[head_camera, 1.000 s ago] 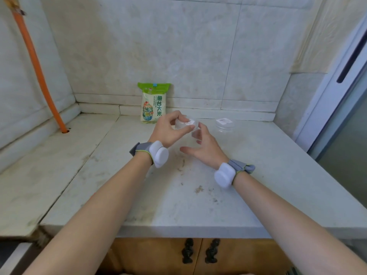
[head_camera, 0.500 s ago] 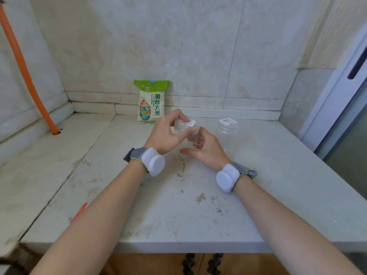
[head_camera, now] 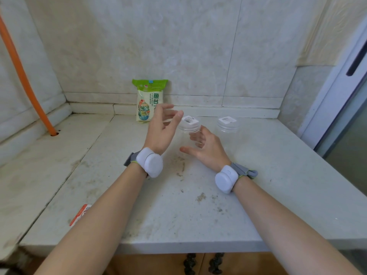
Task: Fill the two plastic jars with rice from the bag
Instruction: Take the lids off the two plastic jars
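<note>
Two clear plastic jars with lids and barcode stickers stand on the stone counter (head_camera: 278, 185). My right hand (head_camera: 209, 150) curls round the body of the nearer jar (head_camera: 189, 124), fingers showing through the plastic. Just left of that jar's lid my left hand (head_camera: 160, 130) hovers with its fingers spread, holding nothing. The second jar (head_camera: 227, 124) stands untouched to the right. A green-topped rice bag (head_camera: 146, 100) leans upright against the back wall, partly hidden by my left hand.
An orange pipe (head_camera: 23, 80) runs down the left wall into the counter. A red and white packet (head_camera: 81, 214) lies at the left beside my forearm. A door frame (head_camera: 337, 96) borders the counter on the right. Dirt specks mark the counter's middle.
My left hand gripped the jar's lid before; now it has let go and lifted away to the left with fingers spread. My right hand stays on the jar.
</note>
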Demonstrator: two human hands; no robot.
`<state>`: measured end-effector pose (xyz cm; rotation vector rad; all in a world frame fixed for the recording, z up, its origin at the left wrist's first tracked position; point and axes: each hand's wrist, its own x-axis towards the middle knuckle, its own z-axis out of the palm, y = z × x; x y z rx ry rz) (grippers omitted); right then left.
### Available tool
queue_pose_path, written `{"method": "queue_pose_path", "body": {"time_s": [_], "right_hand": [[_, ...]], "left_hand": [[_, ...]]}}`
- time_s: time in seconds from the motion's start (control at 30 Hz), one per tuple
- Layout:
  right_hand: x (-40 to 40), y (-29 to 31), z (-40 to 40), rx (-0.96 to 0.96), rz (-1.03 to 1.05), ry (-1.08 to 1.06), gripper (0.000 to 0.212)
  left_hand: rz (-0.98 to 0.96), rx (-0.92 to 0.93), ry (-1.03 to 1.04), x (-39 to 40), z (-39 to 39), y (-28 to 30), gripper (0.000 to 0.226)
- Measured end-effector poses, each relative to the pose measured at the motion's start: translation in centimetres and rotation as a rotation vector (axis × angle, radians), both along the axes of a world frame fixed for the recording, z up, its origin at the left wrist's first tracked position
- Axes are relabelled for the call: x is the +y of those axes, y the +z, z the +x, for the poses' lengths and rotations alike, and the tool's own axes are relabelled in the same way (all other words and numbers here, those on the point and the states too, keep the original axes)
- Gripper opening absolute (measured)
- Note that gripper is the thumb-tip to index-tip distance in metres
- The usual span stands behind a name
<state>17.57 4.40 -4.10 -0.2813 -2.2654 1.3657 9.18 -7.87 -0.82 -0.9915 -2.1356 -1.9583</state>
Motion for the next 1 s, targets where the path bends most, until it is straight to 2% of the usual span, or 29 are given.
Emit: {"method": "queue_pose_path", "body": {"time_s": [0.07,0.2,0.27,0.4,0.57,0.73,0.9,1.0], "right_hand": [[0.0,0.0,0.0,0.0,-0.015,-0.001,0.076],[0.1,0.0,0.1,-0.01,-0.009,0.007,0.077],[0.1,0.0,0.1,-0.009,-0.012,0.005,0.076],[0.1,0.0,0.0,-0.008,-0.018,0.005,0.074],[0.2,-0.1,0.0,-0.011,-0.015,0.009,0.076],[0.2,-0.1,0.0,-0.009,-0.024,0.012,0.074],[0.2,0.0,0.0,-0.014,-0.015,0.012,0.077],[0.2,0.0,0.0,-0.014,-0.018,0.011,0.076]], "left_hand": [[0.034,-0.09,-0.124,0.5,0.0,-0.3,0.025],[0.185,-0.083,-0.021,0.5,-0.8,-0.3,0.007],[0.197,-0.064,-0.007,0.4,-1.0,-0.4,0.009],[0.148,-0.012,-0.177,0.9,-0.2,-0.7,0.015],[0.216,-0.051,-0.005,0.4,-1.1,-0.5,0.015],[0.099,0.003,-0.147,0.8,-0.2,-0.7,0.028],[0.127,0.059,0.003,0.2,-0.7,-0.4,0.026],[0.036,0.055,-0.103,0.4,-0.2,-0.5,0.039]]}}
